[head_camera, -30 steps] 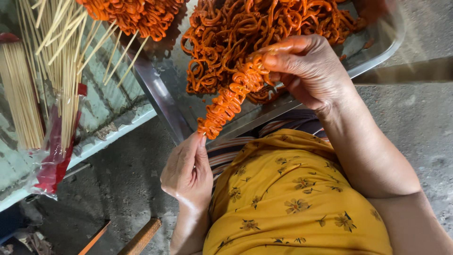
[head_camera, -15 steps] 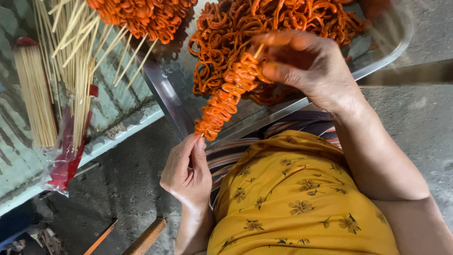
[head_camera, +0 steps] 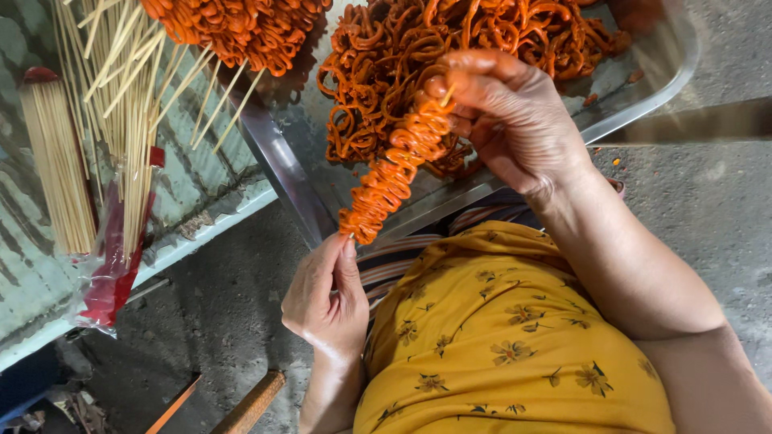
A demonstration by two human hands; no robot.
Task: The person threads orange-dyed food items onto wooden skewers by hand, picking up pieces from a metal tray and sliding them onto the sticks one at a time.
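The skewer (head_camera: 392,173), packed w/ orange curly strips, runs slantwise betw. both hands, just in front of the metal tray (head_camera: 675,76). Left hand (head_camera: 326,301) sits below the tray's near edge; thumb & fingertips (head_camera: 347,245) pinched shut on the skewer's bare lower end. Right hand (head_camera: 507,112) is over the tray, fingers curled tight round the skewer's top end, pressing strips onto it.

Vs 0.5 s ago: right hand has shifted a bit lower along the skewer, strips bunched tighter under it; left hand's pinch is unchanged, same spot.

The tray holds a heap of loose orange strips (head_camera: 482,32) & rests on the person's lap, yellow flowered cloth (head_camera: 498,345) below it. Left of the tray: a pale green board (head_camera: 201,185) w/ a pile of finished skewers (head_camera: 233,28) on top, loose bare sticks (head_camera: 129,88) and a bundle of sticks (head_camera: 56,161) in a clear-and-red bag (head_camera: 112,273). Under the tray & board: rough grey concrete floor (head_camera: 225,305).
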